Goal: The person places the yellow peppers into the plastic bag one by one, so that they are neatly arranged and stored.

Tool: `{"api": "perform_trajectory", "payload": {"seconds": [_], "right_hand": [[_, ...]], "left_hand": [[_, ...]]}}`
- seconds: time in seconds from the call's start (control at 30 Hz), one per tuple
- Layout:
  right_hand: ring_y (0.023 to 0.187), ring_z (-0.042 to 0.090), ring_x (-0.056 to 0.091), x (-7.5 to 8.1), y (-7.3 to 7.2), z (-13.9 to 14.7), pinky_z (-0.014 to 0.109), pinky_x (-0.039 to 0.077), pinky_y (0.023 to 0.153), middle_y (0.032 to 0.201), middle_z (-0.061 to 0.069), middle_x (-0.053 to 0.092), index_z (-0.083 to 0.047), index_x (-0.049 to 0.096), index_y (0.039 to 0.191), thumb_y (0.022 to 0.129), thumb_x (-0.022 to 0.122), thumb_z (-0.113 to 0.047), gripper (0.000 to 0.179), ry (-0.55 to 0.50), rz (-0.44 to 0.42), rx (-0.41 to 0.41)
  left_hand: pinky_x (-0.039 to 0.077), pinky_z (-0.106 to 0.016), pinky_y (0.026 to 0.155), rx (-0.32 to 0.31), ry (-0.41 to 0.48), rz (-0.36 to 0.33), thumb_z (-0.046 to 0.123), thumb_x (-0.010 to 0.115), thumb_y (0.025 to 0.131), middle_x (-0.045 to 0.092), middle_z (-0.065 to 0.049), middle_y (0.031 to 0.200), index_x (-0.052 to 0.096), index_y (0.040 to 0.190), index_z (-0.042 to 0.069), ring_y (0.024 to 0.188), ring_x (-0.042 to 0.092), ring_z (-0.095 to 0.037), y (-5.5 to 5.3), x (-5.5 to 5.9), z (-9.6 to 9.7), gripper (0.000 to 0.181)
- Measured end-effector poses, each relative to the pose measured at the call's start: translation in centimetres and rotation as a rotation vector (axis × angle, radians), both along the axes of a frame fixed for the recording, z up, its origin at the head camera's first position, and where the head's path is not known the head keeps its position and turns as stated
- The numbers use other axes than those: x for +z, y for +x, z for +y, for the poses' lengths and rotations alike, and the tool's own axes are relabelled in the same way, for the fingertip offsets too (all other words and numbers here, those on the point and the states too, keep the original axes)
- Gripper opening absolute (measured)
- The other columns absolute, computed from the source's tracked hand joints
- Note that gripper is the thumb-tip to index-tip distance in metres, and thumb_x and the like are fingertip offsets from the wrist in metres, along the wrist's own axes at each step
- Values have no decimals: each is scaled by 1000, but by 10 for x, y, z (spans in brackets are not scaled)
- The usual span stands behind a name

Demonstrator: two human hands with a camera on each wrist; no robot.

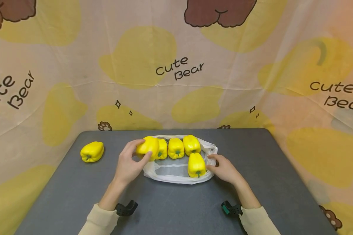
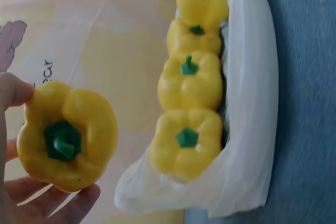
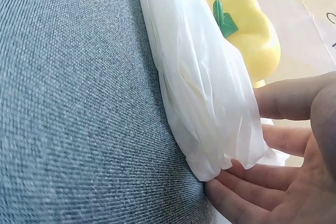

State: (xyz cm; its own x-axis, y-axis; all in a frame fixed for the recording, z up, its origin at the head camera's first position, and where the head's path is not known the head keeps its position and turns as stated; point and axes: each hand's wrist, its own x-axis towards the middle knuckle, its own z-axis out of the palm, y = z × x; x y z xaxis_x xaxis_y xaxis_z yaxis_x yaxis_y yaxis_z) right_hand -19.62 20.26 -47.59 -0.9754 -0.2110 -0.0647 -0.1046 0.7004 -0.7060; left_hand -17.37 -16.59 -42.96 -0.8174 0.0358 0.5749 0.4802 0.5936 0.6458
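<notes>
My left hand (image 1: 130, 165) holds a yellow bell pepper (image 1: 148, 148) between thumb and fingers, over the left end of a white plastic bag (image 1: 176, 180). In the left wrist view, the green stem of this held pepper (image 2: 97, 124) faces the camera. Several more yellow bell peppers sit inside the open bag: a row along the far side, including the middle pepper (image 1: 176, 148), and a front one (image 1: 197, 165) at the right. With thumb and fingers on either side of the plastic, my right hand (image 1: 225, 168) grips the bag's right edge.
Another yellow bell pepper (image 1: 92, 151) lies by itself on the grey table (image 1: 176, 209), toward the far left corner. A printed cloth (image 1: 176, 104) hangs behind the table and along its sides.
</notes>
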Motion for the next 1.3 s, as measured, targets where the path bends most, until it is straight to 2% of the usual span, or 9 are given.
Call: {"api": "perform_trajectory", "payload": {"seconds": [0.1, 0.37, 0.6, 0.87, 1.1, 1.3], "right_hand": [[116, 33, 57, 0, 0, -1, 55, 49, 98, 134, 18, 60, -3, 62, 135, 94, 69, -28, 48, 0, 3, 3], [114, 32, 57, 1, 0, 0, 54, 49, 98, 134, 17, 60, -4, 61, 136, 94, 69, -27, 48, -5, -7, -8], [116, 33, 57, 1, 1, 1, 55, 49, 98, 135, 18, 60, -3, 61, 136, 95, 68, -29, 49, -7, -3, 5], [116, 33, 57, 0, 0, 1, 55, 49, 98, 134, 18, 60, -3, 61, 135, 95, 68, -27, 48, -5, 0, 4], [115, 33, 58, 1, 0, 1, 55, 49, 98, 134, 18, 60, -2, 61, 135, 95, 68, -27, 48, -4, 5, 5], [114, 32, 58, 1, 0, 0, 54, 49, 97, 133, 17, 61, -2, 61, 135, 95, 68, -27, 48, -2, 4, 6]], "left_hand": [[56, -38, 81, -15, 8, -8, 19, 82, 85, 62, -8, 129, 66, 127, 7, 113, 59, -22, 1, -3, 7, 47], [59, -40, 81, -61, 69, -46, 18, 82, 85, 63, -7, 130, 66, 127, 7, 113, 60, -20, 3, -9, 25, 46], [60, -47, 81, -93, 102, -65, 18, 82, 85, 63, -8, 133, 66, 126, 8, 117, 60, -26, 4, -23, 39, 46], [60, -42, 80, -120, 96, -109, 21, 82, 86, 64, -6, 126, 65, 126, 10, 109, 61, -22, 6, -37, 51, 45], [59, -38, 85, -144, 109, -192, 25, 81, 88, 64, -4, 125, 65, 127, 10, 113, 60, -21, 8, -45, 64, 45], [57, -31, 81, -146, 83, -207, 28, 80, 88, 64, -3, 124, 65, 127, 10, 111, 59, -19, 8, -51, 72, 45]]}}
